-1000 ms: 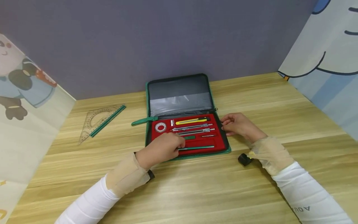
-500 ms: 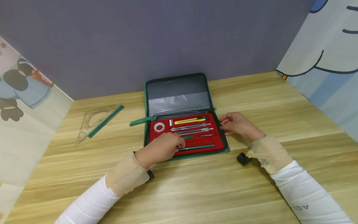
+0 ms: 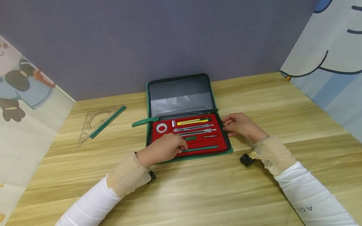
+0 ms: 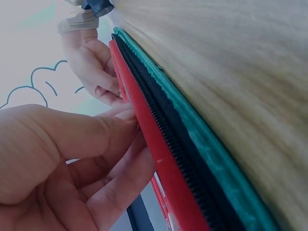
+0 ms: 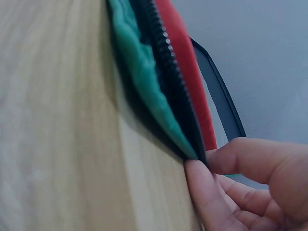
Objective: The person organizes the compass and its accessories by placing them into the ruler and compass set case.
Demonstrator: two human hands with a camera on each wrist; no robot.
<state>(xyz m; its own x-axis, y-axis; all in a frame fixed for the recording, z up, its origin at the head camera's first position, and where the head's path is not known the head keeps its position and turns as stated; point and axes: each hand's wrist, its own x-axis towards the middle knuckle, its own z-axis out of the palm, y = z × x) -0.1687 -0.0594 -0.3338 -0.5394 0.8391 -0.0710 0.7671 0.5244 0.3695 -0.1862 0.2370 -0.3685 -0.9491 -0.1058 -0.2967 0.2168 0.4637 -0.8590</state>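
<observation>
A zip case of drawing tools lies unfolded on the table, its red insert facing up. At the near side of the insert, my left hand pinches one end of a slim green pencil; the fingertips are partly hidden by the hand in the head view. In the left wrist view, its thumb and fingers reach over the red edge. My right hand pinches the case's right rim between thumb and finger, plainly seen in the right wrist view. Above the pencil sit compasses, a yellow cutter and a white round piece.
To the left, a clear set square lies beside a green scale ruler. The case's black lid leans back near the grey partition. A green strap sticks out leftward from the case.
The head view has shifted slightly. Both hands stay at the same parts of the case, and the left hand with the pencil has barely moved.
</observation>
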